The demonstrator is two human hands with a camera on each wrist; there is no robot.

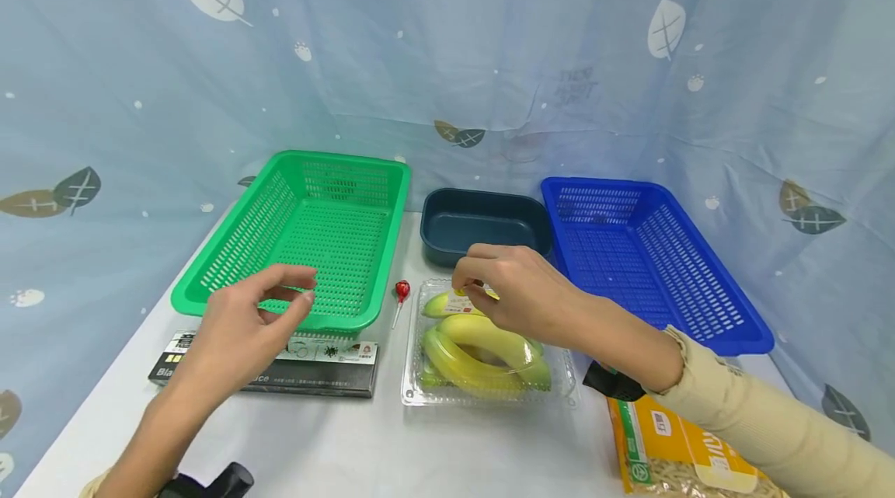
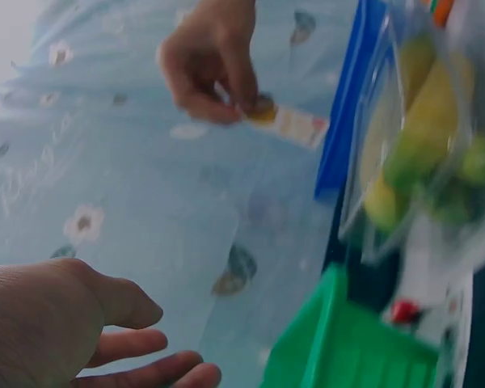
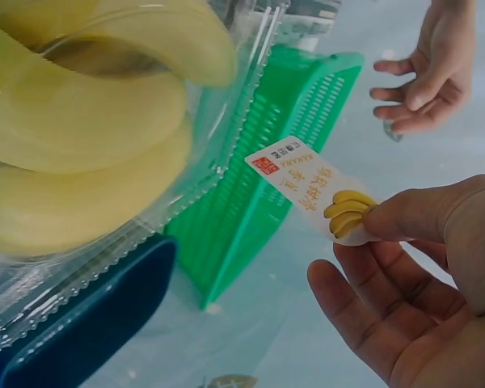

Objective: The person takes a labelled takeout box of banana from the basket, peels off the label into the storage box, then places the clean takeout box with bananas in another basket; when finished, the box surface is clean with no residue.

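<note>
A clear plastic clamshell (image 1: 419, 393) with yellow-green bananas (image 1: 482, 346) lies mid-table. My right hand (image 1: 470, 290) hovers over its far end and pinches a white banana label (image 3: 307, 187) between thumb and finger, lifted off the pack (image 3: 89, 121). The label (image 2: 295, 123) also shows in the left wrist view. My left hand (image 1: 297, 296) floats above a black box (image 1: 315, 377) in front of the green basket (image 1: 308, 234), fingers loosely curled and holding nothing.
A dark blue tub (image 1: 482, 222) stands behind the bananas, and a blue basket (image 1: 650, 257) sits to the right. A red lollipop (image 1: 402, 292) lies between the green basket and the clamshell. A yellow packet (image 1: 671, 447) lies at the front right. Cloth walls surround the table.
</note>
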